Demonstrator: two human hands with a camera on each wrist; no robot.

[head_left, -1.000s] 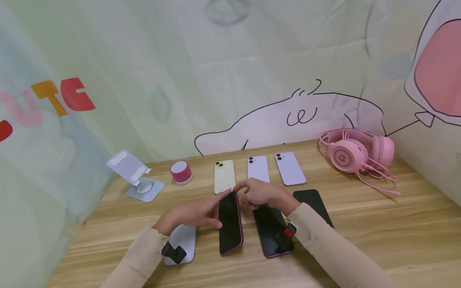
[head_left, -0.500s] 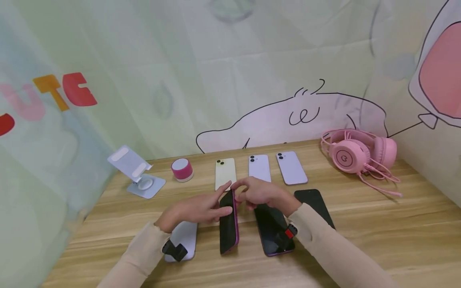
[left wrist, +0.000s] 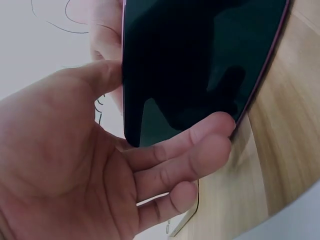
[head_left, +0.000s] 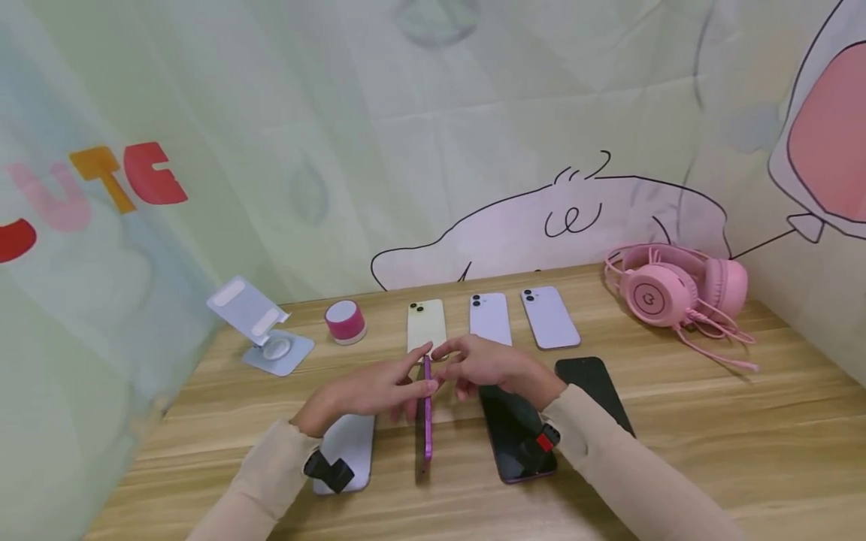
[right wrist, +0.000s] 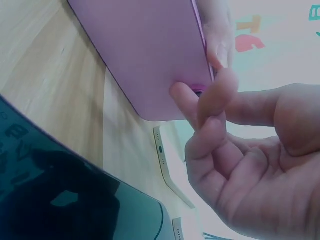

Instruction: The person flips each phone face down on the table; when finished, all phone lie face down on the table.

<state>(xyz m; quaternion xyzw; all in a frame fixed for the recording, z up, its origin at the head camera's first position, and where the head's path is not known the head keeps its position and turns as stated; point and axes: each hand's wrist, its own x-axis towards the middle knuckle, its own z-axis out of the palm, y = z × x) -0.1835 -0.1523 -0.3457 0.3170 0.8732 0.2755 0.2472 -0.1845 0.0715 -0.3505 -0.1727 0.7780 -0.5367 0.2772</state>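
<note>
A smartphone [head_left: 428,436] with a purple frame stands turned up on its long side, edge-on in the head view. Its dark screen [left wrist: 185,65] faces left, and its pink-purple back [right wrist: 140,45] faces right. My left hand [head_left: 368,389] grips the far part of it, thumb against the upper edge and fingers along the lower screen side. At the far corner my right hand [head_left: 494,364] pinches with curled fingers; one fingertip touches the back beside the camera, which those fingers mostly cover. Under my right wrist lies a dark-screened phone [head_left: 514,436].
A pale phone [head_left: 348,451] lies below my left wrist, and a black phone [head_left: 591,387] to the right. Behind are a yellow phone [head_left: 426,323] and two lilac phones [head_left: 490,319]. A folding stand [head_left: 260,323], a pink-and-white cylinder [head_left: 345,321] and pink headphones [head_left: 666,285] stand farther back.
The smartphone between my hands has turned from showing its screen to standing edge-on. My left thumb has moved from the screen onto the upper edge. The other things stay put.
</note>
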